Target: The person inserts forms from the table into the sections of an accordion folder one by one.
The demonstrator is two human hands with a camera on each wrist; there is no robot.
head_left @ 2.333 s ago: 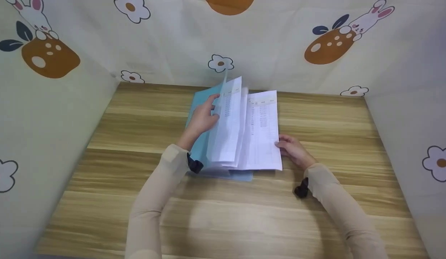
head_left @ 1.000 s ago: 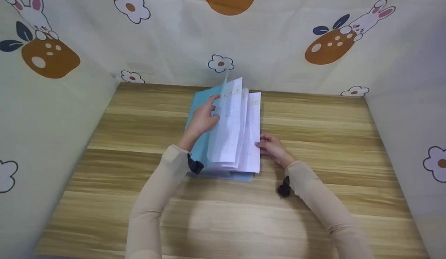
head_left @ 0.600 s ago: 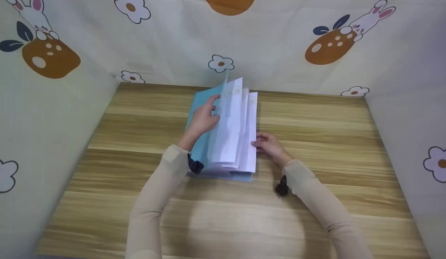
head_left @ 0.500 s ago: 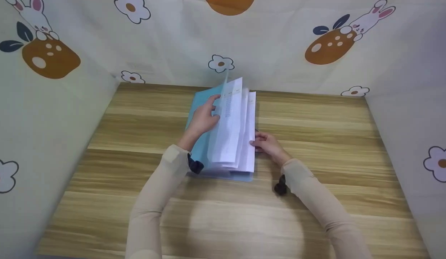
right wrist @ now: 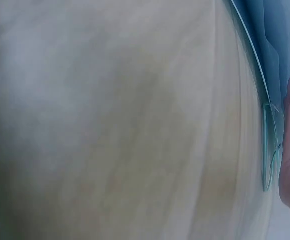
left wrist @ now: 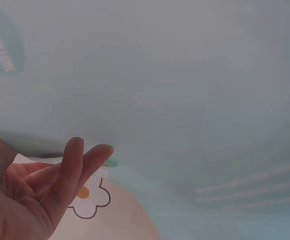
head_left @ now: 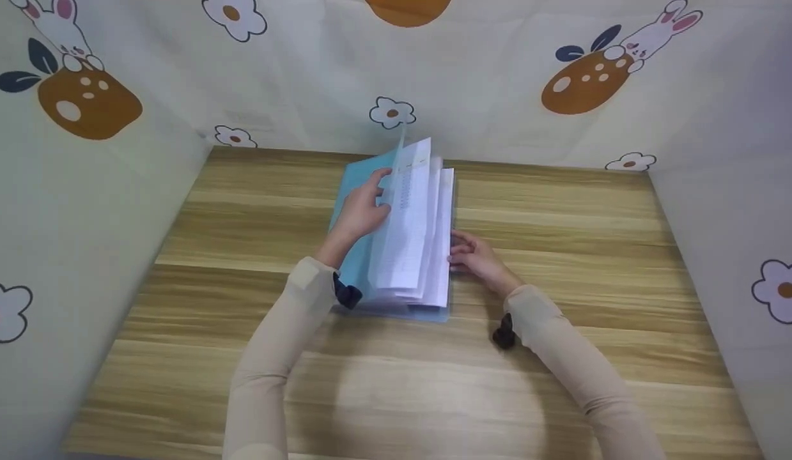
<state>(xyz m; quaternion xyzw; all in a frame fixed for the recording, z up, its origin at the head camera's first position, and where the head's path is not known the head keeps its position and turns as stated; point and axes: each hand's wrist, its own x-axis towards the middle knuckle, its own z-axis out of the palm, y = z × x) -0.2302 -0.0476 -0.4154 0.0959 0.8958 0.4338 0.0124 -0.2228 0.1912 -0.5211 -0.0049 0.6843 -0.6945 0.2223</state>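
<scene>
A light-blue folder (head_left: 357,255) lies partly opened on the table, its front flap raised. Inside it stands a bundle of white sheets (head_left: 405,249) printed with tables. My left hand (head_left: 362,211) touches the raised flap, index finger and thumb apart. In the left wrist view the flap (left wrist: 185,110), lettered NOTEPAD, fills most of the frame. At the folder's right edge, my right hand (head_left: 482,262) touches the side of the rearmost white sheet (head_left: 443,255), fingers fairly straight. That sheet's left part is hidden behind the bundle. In the right wrist view, a teal loop (right wrist: 265,150) sits beside the fingers.
The wood-grain table (head_left: 421,396) extends around the folder on all sides. A cloth wall (head_left: 498,83) printed with flowers and rabbits rises close behind the folder, with similar cloth on the left and right.
The rearmost white sheet has slid left into the folder, with my right hand moving along, and most recently dropped slightly toward me. My right fingers have loosened on its edge. The left hand stays put.
</scene>
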